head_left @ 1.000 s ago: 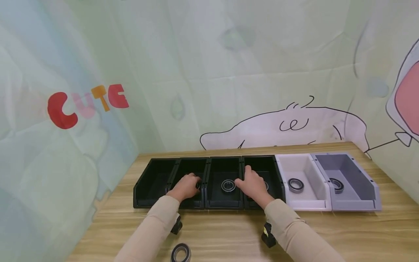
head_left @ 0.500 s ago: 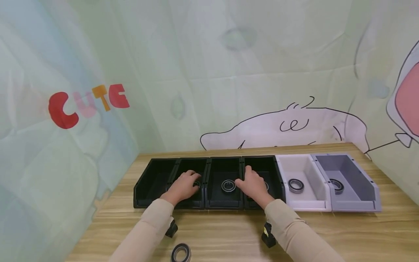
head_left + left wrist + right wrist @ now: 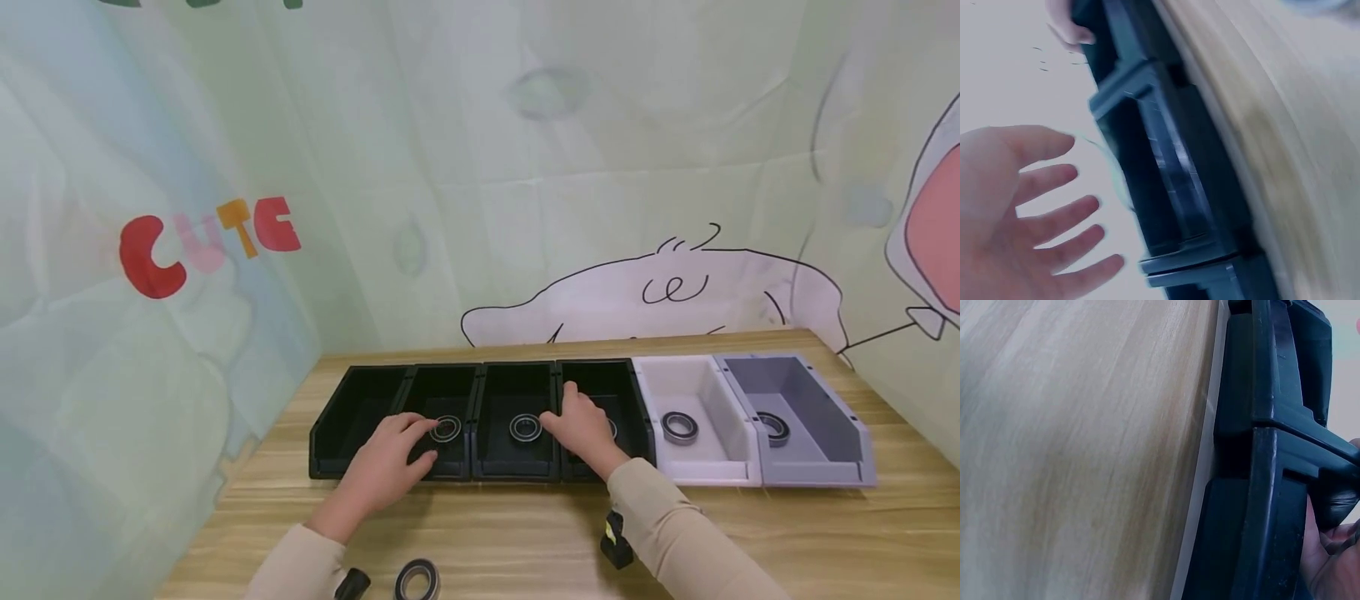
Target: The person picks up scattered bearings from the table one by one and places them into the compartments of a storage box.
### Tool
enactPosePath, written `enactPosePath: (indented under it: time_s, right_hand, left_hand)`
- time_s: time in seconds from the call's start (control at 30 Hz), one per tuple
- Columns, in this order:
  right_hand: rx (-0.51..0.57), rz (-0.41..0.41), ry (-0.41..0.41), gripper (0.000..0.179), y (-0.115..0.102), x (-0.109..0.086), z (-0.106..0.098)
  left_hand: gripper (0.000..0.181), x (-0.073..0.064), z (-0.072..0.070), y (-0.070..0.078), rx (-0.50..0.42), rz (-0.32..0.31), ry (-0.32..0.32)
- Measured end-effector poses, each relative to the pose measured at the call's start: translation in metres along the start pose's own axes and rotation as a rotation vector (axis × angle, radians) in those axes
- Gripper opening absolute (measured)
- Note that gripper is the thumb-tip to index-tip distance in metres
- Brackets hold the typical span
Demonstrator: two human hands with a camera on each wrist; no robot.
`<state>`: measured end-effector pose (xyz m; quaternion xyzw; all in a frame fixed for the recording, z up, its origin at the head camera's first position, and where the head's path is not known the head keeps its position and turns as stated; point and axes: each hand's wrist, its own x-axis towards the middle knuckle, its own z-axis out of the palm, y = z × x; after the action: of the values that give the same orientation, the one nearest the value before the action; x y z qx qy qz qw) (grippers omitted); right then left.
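In the head view, my left hand (image 3: 386,462) hovers at the front of the second black bin (image 3: 450,471), fingers apart and holding nothing. A ring-shaped ball bearing (image 3: 455,432) lies in that bin, just beyond the fingertips. The left wrist view shows the same hand (image 3: 1004,219) with spread fingers beside the bins. My right hand (image 3: 588,429) grips the wall between the third and fourth black bins, thumb on the third bin's side. Another bearing (image 3: 536,429) sits in the third bin. The fourth bin's bearing (image 3: 614,430) is mostly hidden behind my right hand.
The leftmost black bin (image 3: 360,468) stands at the row's left end. A white bin (image 3: 716,471) and a grey-purple bin (image 3: 817,475) follow on the right, each with a bearing. One loose bearing (image 3: 400,581) lies on the wooden table (image 3: 510,533) near the front.
My left hand has let go of the bearing in the second bin and drawn back toward the left and front, fingers spreading. My right hand has stayed in place.
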<state>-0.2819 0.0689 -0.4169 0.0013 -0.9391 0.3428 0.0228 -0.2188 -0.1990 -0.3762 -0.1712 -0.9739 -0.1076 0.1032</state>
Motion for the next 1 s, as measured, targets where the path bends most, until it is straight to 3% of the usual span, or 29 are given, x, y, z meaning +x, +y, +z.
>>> enactPosePath:
  time_s: [0.13, 0.27, 0.43, 0.53, 0.67, 1.0]
  right_hand:
    - [0.001, -0.002, 0.004, 0.070, 0.000, -0.001, 0.000]
    - [0.002, -0.006, 0.010, 0.069, 0.001, -0.001, 0.000]
    - [0.001, -0.010, 0.013, 0.070, 0.002, 0.000, 0.001]
    - [0.002, -0.008, 0.003, 0.070, 0.002, 0.000, 0.002]
    - [0.011, -0.005, -0.001, 0.070, 0.002, 0.000, 0.002]
    - [0.001, -0.008, 0.016, 0.069, 0.001, 0.000, 0.001]
  left_hand:
    - [0.051, -0.027, -0.008, 0.005, -0.049, 0.038, -0.182]
    - [0.065, -0.051, -0.002, 0.007, -0.112, 0.085, -0.405]
    - [0.068, -0.065, 0.012, 0.008, -0.159, 0.066, -0.549]
    - [0.068, -0.072, 0.018, 0.007, -0.179, 0.094, -0.564]
    - [0.068, -0.078, 0.023, 0.008, -0.167, 0.129, -0.533]
    - [0.054, -0.079, 0.026, 0.012, -0.152, 0.060, -0.550]
